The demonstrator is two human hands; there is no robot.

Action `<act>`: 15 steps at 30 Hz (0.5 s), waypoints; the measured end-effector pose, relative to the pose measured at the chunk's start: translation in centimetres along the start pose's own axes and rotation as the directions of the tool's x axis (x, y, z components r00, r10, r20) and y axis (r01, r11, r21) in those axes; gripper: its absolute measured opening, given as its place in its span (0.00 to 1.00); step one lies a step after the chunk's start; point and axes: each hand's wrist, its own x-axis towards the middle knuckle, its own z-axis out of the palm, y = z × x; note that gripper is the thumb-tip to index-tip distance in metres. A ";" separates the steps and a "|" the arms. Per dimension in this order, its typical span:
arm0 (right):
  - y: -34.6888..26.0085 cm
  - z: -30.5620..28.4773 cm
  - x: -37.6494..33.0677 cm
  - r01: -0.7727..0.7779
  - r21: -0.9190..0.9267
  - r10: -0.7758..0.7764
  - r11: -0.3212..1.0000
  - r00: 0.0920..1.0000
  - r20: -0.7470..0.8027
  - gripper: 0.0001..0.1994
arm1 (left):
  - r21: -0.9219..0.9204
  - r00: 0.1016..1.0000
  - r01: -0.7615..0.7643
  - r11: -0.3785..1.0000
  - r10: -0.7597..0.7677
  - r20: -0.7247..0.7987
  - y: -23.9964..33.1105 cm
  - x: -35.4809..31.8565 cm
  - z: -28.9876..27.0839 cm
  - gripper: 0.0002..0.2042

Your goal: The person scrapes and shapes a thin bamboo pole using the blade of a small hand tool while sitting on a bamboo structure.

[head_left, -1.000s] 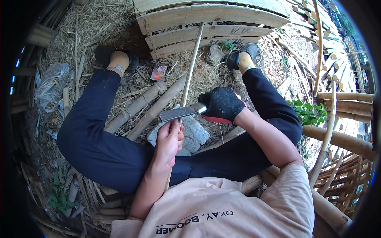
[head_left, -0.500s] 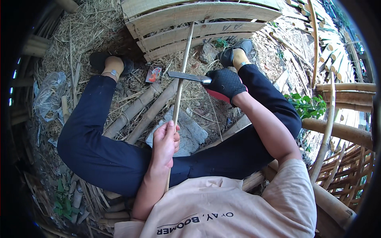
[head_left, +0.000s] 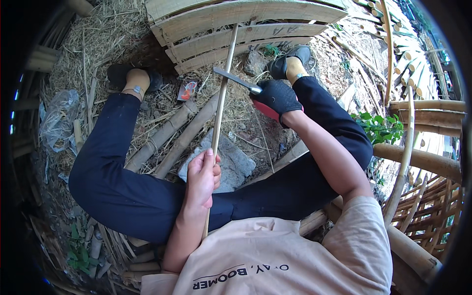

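My bare left hand (head_left: 202, 172) is wrapped round a long thin bamboo strip (head_left: 223, 93). The strip runs from beside my body up to the slats of a wooden crate (head_left: 246, 34). In a black and red glove, my right hand (head_left: 276, 101) grips a knife (head_left: 238, 81) by its handle. Its blade lies across the upper part of the strip, tip pointing to the upper left. A grey stone (head_left: 231, 164) rests on the ground between my legs, partly behind the left hand and the strip.
Bamboo poles (head_left: 162, 135) lie on the straw-covered ground by my left leg. A clear plastic bag (head_left: 60, 120) and a small red packet (head_left: 187, 90) are also there. At the right stand a bamboo frame (head_left: 423, 164), a leafy plant (head_left: 376, 129) and stacked cut bamboo (head_left: 410, 69).
The right hand has shifted slightly left, and the knife has tilted, its tip now higher on the strip. My left hand keeps its grip with barely any movement.
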 end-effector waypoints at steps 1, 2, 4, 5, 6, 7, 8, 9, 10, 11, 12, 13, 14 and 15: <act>1.7 -0.1 0.5 -0.079 0.047 0.080 0.996 0.997 -0.020 0.14 | -0.003 1.000 0.004 1.000 -0.004 0.015 -0.2 0.1 -0.1 0.15; 2.3 -0.4 0.5 -0.080 0.038 0.081 0.996 0.996 -0.030 0.15 | -0.008 1.000 0.005 1.000 -0.005 0.015 -0.2 0.1 -0.3 0.15; 3.1 -0.7 0.6 -0.083 0.019 0.084 0.996 0.995 -0.049 0.15 | -0.014 1.000 0.006 1.000 -0.006 0.020 -0.1 0.1 -0.2 0.15; 3.0 -0.5 0.5 -0.076 0.038 0.079 0.996 0.994 -0.071 0.16 | -0.018 1.000 0.011 1.000 -0.011 0.020 -0.2 0.0 0.0 0.14; 2.9 -0.3 0.4 -0.069 0.056 0.074 0.996 0.993 -0.094 0.16 | -0.018 1.000 0.009 1.000 -0.009 0.018 -0.1 0.0 0.1 0.14; 2.8 -0.1 0.2 -0.062 0.073 0.070 0.995 0.991 -0.117 0.16 | -0.018 1.000 0.007 1.000 -0.006 0.016 0.0 -0.1 0.4 0.14; 1.9 -0.2 0.1 -0.002 0.062 0.010 0.998 0.991 -0.131 0.17 | -0.018 1.000 0.004 1.000 -0.004 0.015 0.0 -0.1 0.4 0.14; 0.6 -0.7 -0.3 0.006 0.073 0.000 0.997 0.997 -0.083 0.17 | -0.017 1.000 0.003 1.000 -0.003 0.010 0.0 -0.2 0.3 0.14; -0.7 -1.5 -0.7 0.013 0.084 -0.010 0.996 0.999 -0.034 0.17 | -0.017 1.000 0.002 1.000 -0.002 0.005 0.0 -0.2 0.2 0.14; -1.5 -2.1 -1.3 0.018 0.093 -0.019 0.995 1.000 0.011 0.17 | -0.014 1.000 0.000 1.000 0.000 0.004 0.0 -0.2 0.2 0.14; -1.9 -2.2 -1.6 0.064 0.071 -0.064 0.995 0.998 0.001 0.17 | -0.019 1.000 0.002 1.000 -0.002 -0.002 0.0 -0.2 0.1 0.14; -2.2 -2.2 -2.0 0.085 0.067 -0.086 0.994 0.996 0.002 0.16 | -0.024 1.000 0.004 1.000 -0.004 -0.008 0.1 -0.1 0.0 0.14; -2.4 -2.2 -2.4 0.106 0.062 -0.107 0.992 0.994 0.004 0.16 | -0.031 1.000 0.006 1.000 -0.007 -0.013 0.1 -0.1 -0.1 0.14; -2.7 -2.2 -2.8 0.127 0.058 -0.128 0.990 0.992 0.006 0.16 | -0.034 1.000 0.007 0.999 -0.008 -0.011 0.1 -0.1 -0.1 0.14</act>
